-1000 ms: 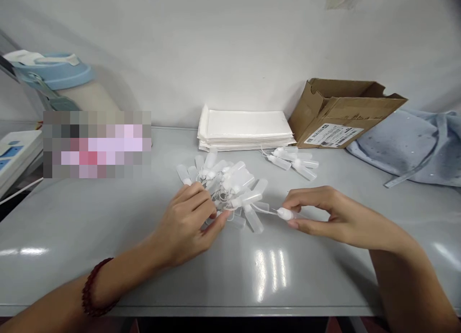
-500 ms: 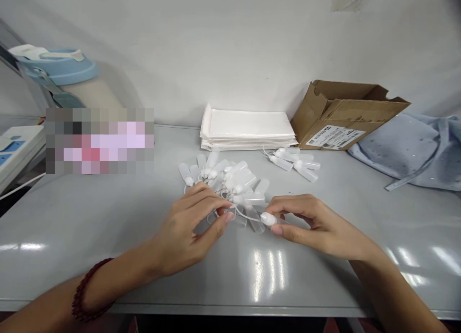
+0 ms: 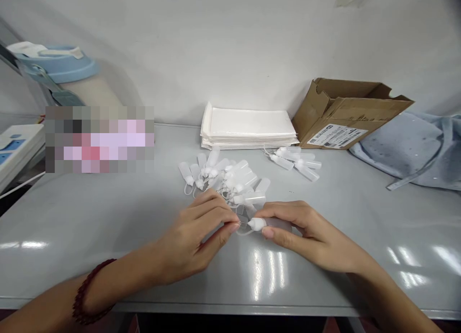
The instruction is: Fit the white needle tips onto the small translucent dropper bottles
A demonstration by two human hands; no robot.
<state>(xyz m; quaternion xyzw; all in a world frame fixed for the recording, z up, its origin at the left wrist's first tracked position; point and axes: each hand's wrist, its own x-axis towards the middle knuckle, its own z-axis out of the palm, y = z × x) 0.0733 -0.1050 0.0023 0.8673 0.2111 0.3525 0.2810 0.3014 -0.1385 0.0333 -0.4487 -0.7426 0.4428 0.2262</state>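
Note:
My right hand [image 3: 306,232] grips a small translucent dropper bottle [image 3: 268,223] with its white nozzle pointing left. My left hand [image 3: 196,234] pinches the bottle's thin white cap strap at the nozzle tip, thumb and forefinger together. Both hands meet just above the grey table [image 3: 108,237]. Right behind them lies a heap of several like bottles [image 3: 226,179] with looped straps. A smaller group of bottles [image 3: 297,161] lies further back on the right.
A stack of white flat bags [image 3: 248,129] sits against the wall. An open cardboard box [image 3: 345,114] lies on its side at back right, with pale blue cloth [image 3: 410,148] beside it. A blue-lidded container [image 3: 54,68] and white device [image 3: 16,148] stand at left.
My right hand has carried its bottle leftward and nearer to me, until the nozzle meets my left fingers. My left hand has left the heap and now pinches at the nozzle.

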